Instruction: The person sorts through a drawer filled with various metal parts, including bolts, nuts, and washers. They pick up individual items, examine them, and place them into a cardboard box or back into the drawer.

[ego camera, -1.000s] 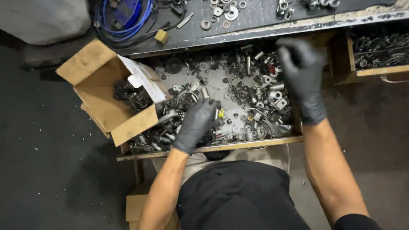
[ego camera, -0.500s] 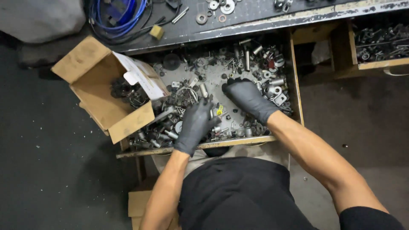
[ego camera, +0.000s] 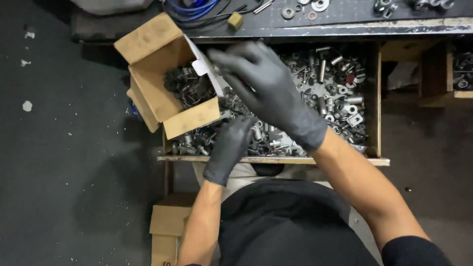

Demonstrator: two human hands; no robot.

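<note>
An open wooden drawer (ego camera: 373,103) below me is full of loose metal hardware (ego camera: 340,101): nuts, bolts, sleeves and brackets. My left hand (ego camera: 230,148), in a black glove, rests palm down on the parts near the drawer's front edge. My right hand (ego camera: 263,88), also gloved, hovers raised over the drawer's left half, fingers spread and pointing toward an open cardboard box (ego camera: 165,83) that sits on the drawer's left corner. Dark metal parts (ego camera: 189,87) lie inside the box. I cannot tell whether either hand holds a part.
Above the drawer runs a dark workbench edge (ego camera: 345,27) with washers, a small wooden block (ego camera: 235,20) and a blue cable coil (ego camera: 189,7). A second drawer (ego camera: 456,74) with parts is open at the right. Another cardboard box (ego camera: 170,221) sits on the dark floor.
My right hand has swept from the drawer's far right, across the parts, to the left beside the cardboard box. My left hand has stayed on the parts near the front edge.
</note>
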